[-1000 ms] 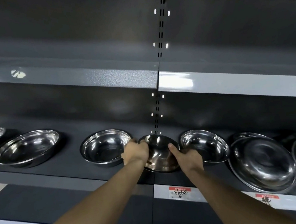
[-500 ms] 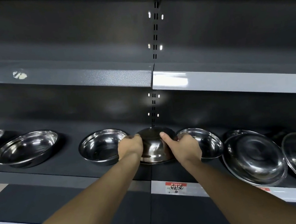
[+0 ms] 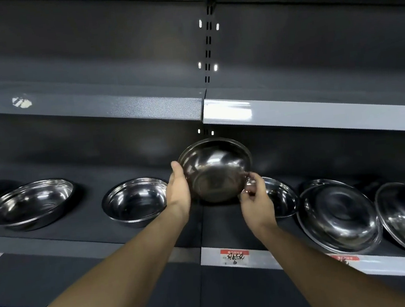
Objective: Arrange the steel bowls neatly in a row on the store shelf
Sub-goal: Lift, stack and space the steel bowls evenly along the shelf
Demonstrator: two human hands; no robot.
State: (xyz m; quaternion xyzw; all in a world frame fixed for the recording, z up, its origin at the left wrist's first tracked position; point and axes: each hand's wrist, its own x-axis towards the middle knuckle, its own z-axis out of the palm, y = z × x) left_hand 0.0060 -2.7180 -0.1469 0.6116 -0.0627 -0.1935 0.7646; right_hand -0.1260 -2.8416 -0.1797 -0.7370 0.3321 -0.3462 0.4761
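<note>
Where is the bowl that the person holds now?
In the head view the held bowl is at centre, lifted above the shelf and tilted, between the left hand and right hand.

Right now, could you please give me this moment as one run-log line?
held bowl: tilted, lifted off shelf | left hand: cups left side | right hand: pinches lower right rim | placement: pending
</note>
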